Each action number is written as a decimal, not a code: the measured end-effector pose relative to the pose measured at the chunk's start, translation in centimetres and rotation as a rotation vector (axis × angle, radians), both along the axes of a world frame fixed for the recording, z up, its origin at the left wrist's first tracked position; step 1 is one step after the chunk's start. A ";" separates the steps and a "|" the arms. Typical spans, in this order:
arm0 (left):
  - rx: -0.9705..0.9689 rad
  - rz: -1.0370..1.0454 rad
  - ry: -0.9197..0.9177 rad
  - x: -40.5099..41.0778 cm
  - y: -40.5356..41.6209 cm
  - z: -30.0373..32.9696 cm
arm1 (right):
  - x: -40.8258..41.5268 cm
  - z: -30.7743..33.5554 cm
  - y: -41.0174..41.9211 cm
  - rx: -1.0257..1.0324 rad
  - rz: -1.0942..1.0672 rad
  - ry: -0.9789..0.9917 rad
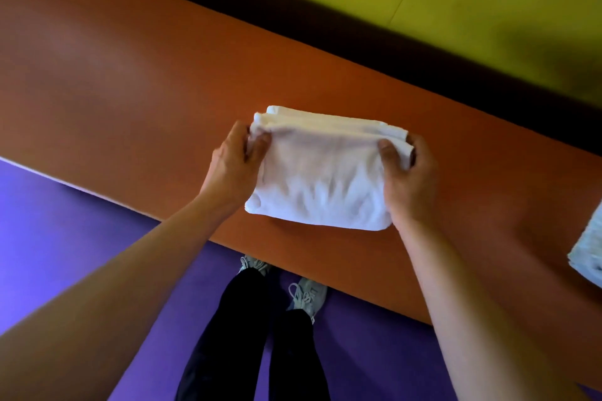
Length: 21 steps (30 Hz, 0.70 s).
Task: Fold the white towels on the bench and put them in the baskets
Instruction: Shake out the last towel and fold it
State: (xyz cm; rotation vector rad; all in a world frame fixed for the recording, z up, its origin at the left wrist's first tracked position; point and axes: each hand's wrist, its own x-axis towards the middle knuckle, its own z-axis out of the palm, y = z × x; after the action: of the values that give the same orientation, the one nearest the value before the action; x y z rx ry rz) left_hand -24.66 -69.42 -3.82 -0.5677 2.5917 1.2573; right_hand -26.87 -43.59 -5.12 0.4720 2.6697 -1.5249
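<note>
- Head view: folded white towel (pixel 321 169) flat on orange counter (pixel 130 81).
- Left hand (pixel 233 166) pinching towel's far-left corner.
- Right hand (pixel 408 172) gripping its far-right corner.

Both forearms are bare from the near edge of the frame to the wrists, with no sleeves, watch or rings showing. The left hand (pixel 233 169) and right hand (pixel 408 179) wear no gloves. The legs are in dark, plain trousers (pixel 241 335), and the feet in pale grey lace-up trainers (pixel 308 295).
</note>
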 end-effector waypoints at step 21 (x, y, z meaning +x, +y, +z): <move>0.145 0.135 -0.360 1.1 -1.0 -2.8 | 4.7 -3.4 -0.5 -0.182 -0.300 -0.602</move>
State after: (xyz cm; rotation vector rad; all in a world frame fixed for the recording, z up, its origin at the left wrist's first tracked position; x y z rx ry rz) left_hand -23.59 -70.38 -6.63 -0.8634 2.1797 1.2377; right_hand -22.15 -44.08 -8.51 1.1454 2.0472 -1.3768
